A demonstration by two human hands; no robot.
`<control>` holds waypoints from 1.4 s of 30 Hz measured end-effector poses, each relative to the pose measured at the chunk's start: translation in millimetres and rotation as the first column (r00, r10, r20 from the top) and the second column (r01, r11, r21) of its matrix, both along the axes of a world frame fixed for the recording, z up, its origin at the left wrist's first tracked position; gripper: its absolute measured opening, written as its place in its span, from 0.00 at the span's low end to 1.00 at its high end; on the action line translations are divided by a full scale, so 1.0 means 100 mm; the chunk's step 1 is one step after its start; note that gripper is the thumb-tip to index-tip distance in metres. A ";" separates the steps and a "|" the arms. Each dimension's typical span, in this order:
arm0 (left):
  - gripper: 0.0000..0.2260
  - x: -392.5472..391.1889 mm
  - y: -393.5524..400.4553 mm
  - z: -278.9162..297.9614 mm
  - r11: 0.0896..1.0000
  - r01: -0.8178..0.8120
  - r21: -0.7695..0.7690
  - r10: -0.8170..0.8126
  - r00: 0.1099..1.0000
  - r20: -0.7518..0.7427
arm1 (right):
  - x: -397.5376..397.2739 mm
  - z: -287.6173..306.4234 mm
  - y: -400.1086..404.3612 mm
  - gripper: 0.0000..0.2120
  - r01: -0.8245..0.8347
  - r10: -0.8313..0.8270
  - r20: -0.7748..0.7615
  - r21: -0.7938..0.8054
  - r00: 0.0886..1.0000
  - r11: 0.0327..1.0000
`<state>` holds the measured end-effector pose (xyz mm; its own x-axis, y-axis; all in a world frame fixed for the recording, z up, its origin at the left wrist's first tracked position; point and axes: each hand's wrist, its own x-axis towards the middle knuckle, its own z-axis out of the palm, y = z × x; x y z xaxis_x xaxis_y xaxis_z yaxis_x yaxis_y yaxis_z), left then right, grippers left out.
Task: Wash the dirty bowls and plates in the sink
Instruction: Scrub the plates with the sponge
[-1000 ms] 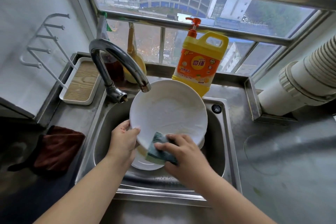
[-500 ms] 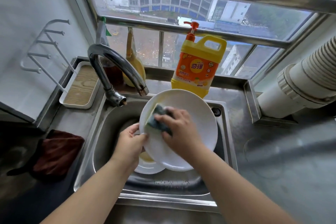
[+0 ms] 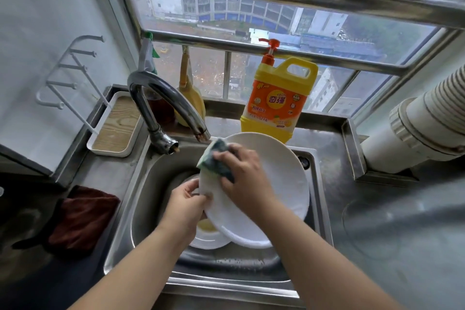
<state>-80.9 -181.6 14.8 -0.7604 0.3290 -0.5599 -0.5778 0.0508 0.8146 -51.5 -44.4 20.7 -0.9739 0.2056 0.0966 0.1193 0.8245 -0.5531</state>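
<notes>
Nearest to the camera, the front rim of the steel sink (image 3: 226, 284) is smooth and wet. Over the basin the left hand (image 3: 186, 209) pinches the left edge of a round, glossy white plate (image 3: 276, 184), which stands tilted. The right hand (image 3: 241, 178) lies on the plate's face, its fingers curled round a soft green sponge (image 3: 214, 158) and pressing it near the upper left rim. Half a second ago the sponge was nearer the plate's middle; now it is higher and more to the left, close to the curved metal faucet (image 3: 163, 100). Below the plate a second white dish (image 3: 208, 239) with yellow residue lies in the basin. Left on the counter is a dark red cloth (image 3: 83, 219). Farther back stands a yellow plastic detergent jug (image 3: 276, 103) with an orange pump, before the window.
</notes>
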 end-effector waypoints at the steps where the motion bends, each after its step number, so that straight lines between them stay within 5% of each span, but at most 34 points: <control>1: 0.18 -0.01 -0.02 0.00 1.000 0.002 0.012 -0.002 1.000 -0.002 | 0.05 -0.03 -0.05 0.23 -0.076 0.076 0.008 0.000 0.997 0.997; 4: 0.19 0.00 -0.07 -0.01 0.999 0.049 0.005 -0.049 0.998 -0.033 | 0.14 -0.08 0.00 0.23 -0.172 0.172 -0.005 0.003 0.985 0.985; 8: 0.17 0.07 -0.05 -0.03 0.995 0.090 -0.049 -0.091 0.996 -0.024 | -0.08 -0.05 0.26 0.22 0.096 -0.095 -0.031 0.051 0.995 0.994; 12: 0.14 0.02 -0.11 -0.05 0.996 0.052 -0.067 -0.055 0.998 -0.034 | -0.01 -0.06 0.68 0.22 0.315 -0.332 0.099 0.157 0.938 0.936; 16: 0.12 -0.03 -0.13 -0.09 0.998 -0.036 -0.051 0.036 0.999 -0.005 | 0.40 -0.11 0.73 0.23 0.391 -0.451 0.194 0.281 0.871 0.877; 20: 0.13 -0.06 -0.12 -0.13 0.994 -0.085 -0.062 0.084 0.996 -0.015 | 0.79 -0.15 0.44 0.24 0.308 -0.418 0.349 0.329 0.839 0.893; 23: 0.13 -0.04 -0.09 -0.16 0.992 -0.113 -0.051 0.113 0.994 -0.002 | 0.86 -0.15 0.13 0.23 0.267 -0.322 0.418 0.186 0.849 0.946; 28: 0.12 -0.10 -0.02 -0.18 0.989 -0.147 -0.012 0.147 0.989 0.000 | 0.87 -0.12 -0.26 0.24 0.061 -0.054 0.308 -0.013 0.950 0.998; 36: 0.13 -0.35 -0.18 -0.13 0.993 0.038 -0.115 -0.045 0.997 -0.061 | 0.84 -0.02 0.82 0.26 0.039 -0.119 0.340 0.231 0.933 0.972; 38: 0.12 -0.42 -0.20 -0.11 0.982 0.107 -0.153 -0.118 0.991 -0.069 | 0.78 0.04 0.95 0.26 0.107 -0.153 0.321 0.157 0.935 0.982; 42: 0.11 -0.63 -0.27 -0.04 0.959 0.212 -0.188 -0.233 0.967 -0.099 | 0.74 0.17 0.96 0.27 0.251 -0.097 0.375 -0.385 0.922 0.888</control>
